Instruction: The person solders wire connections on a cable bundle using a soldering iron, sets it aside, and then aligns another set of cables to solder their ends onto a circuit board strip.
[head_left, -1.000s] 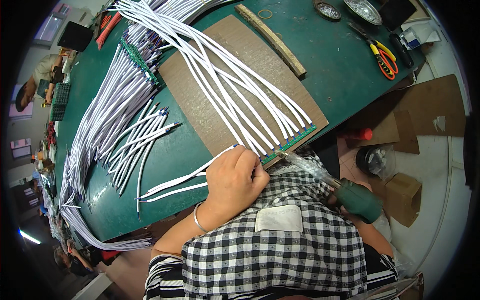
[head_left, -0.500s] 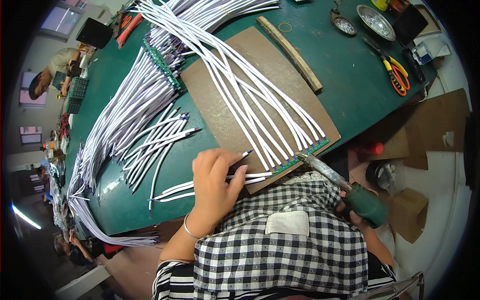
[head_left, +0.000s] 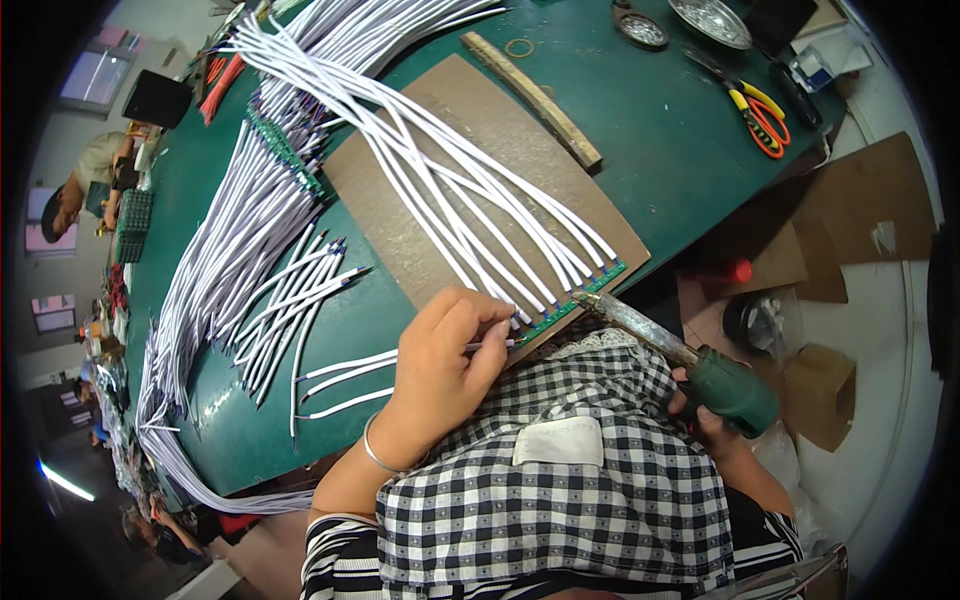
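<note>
My left hand (head_left: pixel 445 365) pinches a white cable, its thumb and forefinger closed near the left end of a narrow green circuit board strip (head_left: pixel 560 315). The fingers partly hide the held cable's tip. My right hand (head_left: pixel 708 420) grips the green handle of a soldering iron (head_left: pixel 735 390). The iron's metal tip reaches the middle of the strip, close to the cable ends; whether it touches is too small to tell. Several white cables (head_left: pixel 450 190) run from the strip across a brown board (head_left: pixel 375 200) to the far left.
Loose short white cables (head_left: pixel 290 310) lie left of the board, beside a large cable bundle (head_left: pixel 225 240). A wooden strip (head_left: pixel 535 100) lies beyond the board. Pliers (head_left: pixel 760 120), a metal bowl (head_left: pixel 712 20) and a small round dish (head_left: pixel 640 27) are at far right. Another person (head_left: pixel 95 175) sits at far left.
My left hand has brought the held cable's end right, up to the circuit board strip. The soldering iron stays near the strip. The whole view has shifted slightly.
</note>
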